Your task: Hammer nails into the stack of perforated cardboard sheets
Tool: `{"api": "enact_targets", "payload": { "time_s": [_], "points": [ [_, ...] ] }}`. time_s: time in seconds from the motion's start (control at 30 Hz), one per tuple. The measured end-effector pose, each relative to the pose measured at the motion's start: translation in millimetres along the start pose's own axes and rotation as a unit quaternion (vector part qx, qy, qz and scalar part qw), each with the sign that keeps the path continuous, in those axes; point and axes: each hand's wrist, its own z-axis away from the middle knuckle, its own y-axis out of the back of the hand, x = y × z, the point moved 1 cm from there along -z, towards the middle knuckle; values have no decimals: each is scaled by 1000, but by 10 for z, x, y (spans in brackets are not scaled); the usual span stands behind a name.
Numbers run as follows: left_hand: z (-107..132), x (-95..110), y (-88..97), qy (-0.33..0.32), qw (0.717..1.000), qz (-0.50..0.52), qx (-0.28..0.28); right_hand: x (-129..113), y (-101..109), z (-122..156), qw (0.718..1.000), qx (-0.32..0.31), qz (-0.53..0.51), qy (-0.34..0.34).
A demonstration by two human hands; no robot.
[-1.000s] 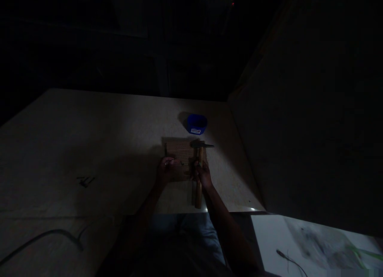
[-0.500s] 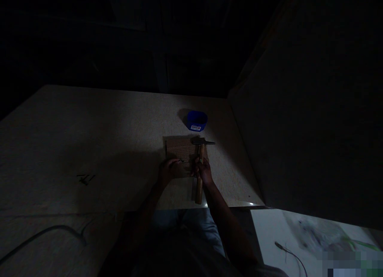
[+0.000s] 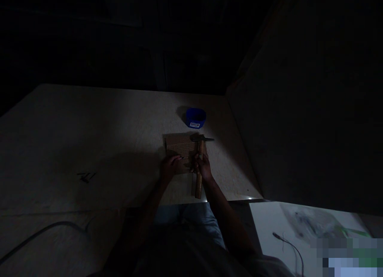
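In the head view, the right grip [image 3: 204,167] is closed around the smooth, rounded wooden handle of a hammer [image 3: 200,149]; its dark metal head, drawn out to a thin tapered end, lies just beyond that grip, and the handle's butt sticks out on the near side. The left grip [image 3: 169,167] has its fingers bent together at a brown block [image 3: 185,147], roughly rectangular and textured with close rows of small holes; the gloom hides whether it pinches anything. The block sits between and just beyond both grips. Farther beyond the right grip stands a blue tub [image 3: 195,116] with rounded corners and a white label. Well left of the left grip, slim, straight dark pieces [image 3: 86,177] lie crisscrossed on the pale, faintly mottled surface [image 3: 119,113].
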Motion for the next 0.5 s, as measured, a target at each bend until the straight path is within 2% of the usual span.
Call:
{"api": "enact_targets", "payload": {
  "time_s": [0.17, 0.37, 0.5],
  "points": [
    [13, -19, -4, -32, 999, -22, 1, 4, -1, -1, 1000, -3, 2, 2],
    [16, -101, -62, -7, 1000, 22, 16, -1, -14, 7, 1000, 0, 13, 6],
    [15, -93, -46, -48, 999, 7, 13, -18, -31, 22, 1000, -4, 29, 9]
  ]
}}
